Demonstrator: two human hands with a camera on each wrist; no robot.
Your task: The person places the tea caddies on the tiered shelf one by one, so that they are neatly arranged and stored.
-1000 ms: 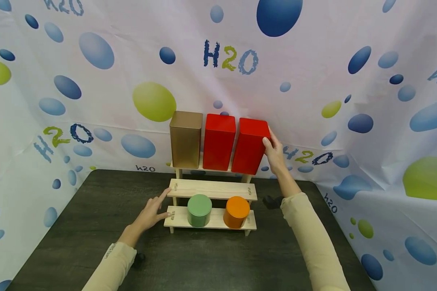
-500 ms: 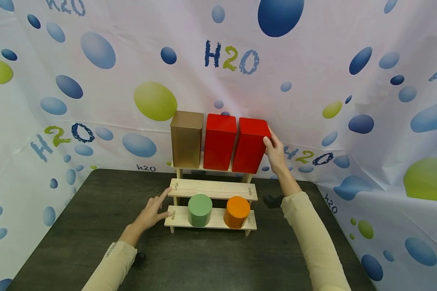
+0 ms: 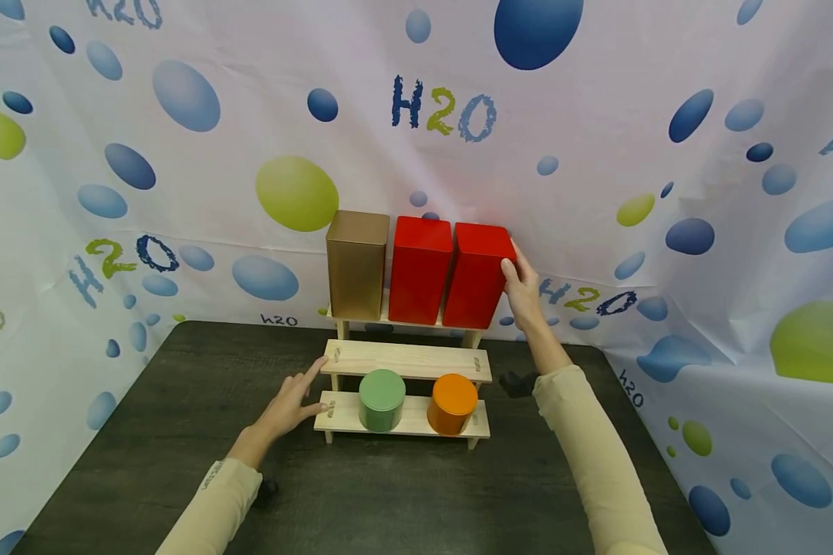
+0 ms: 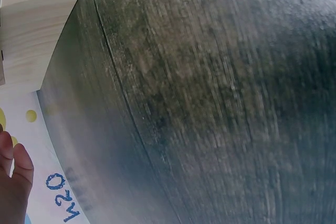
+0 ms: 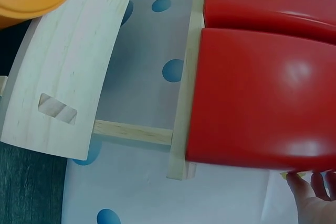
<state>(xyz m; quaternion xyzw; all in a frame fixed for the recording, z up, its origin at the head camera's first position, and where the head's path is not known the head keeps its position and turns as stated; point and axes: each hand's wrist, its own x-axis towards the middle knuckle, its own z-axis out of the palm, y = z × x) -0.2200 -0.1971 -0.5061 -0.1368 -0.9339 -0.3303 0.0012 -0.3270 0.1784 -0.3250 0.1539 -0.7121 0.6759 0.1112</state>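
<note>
In the head view, my right hand rests its thumb and fingertips against the right side of a red box-shaped tin. This tin stands at the right end of the top tier of a wooden step shelf. The right wrist view shows the fingertips along the tin's side edge; what lies behind it is hidden. My left hand has its index finger stretched to the left end of the middle tier and its thumb at the bottom tier. A second red tin and a gold tin stand further left.
On the bottom tier stand a green round tin and an orange round tin. The shelf stands on a dark wood-grained table. A white printed curtain rises close behind and at both sides.
The right red tin has shifted very slightly back on the top tier, with the right hand against it. My left hand stays where it was at the shelf's left end.
</note>
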